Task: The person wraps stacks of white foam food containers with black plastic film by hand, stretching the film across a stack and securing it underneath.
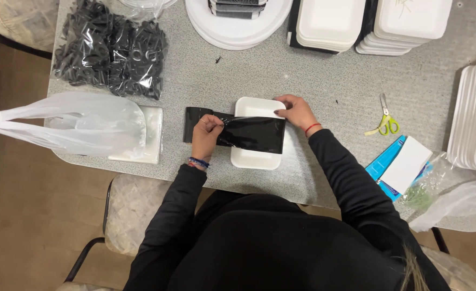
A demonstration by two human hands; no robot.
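Two hands work a black band point(249, 133) across a white tray point(254, 156) at frame centre. Left hand point(207, 134) pinches the band's left end; right hand point(297, 112) grips its right end at the tray's upper edge. Scissors point(384, 119) lie well apart, to the right.

A glossy black band point(251, 133) lies stretched across a white foam tray point(257, 157) — flat, at the table's near edge.
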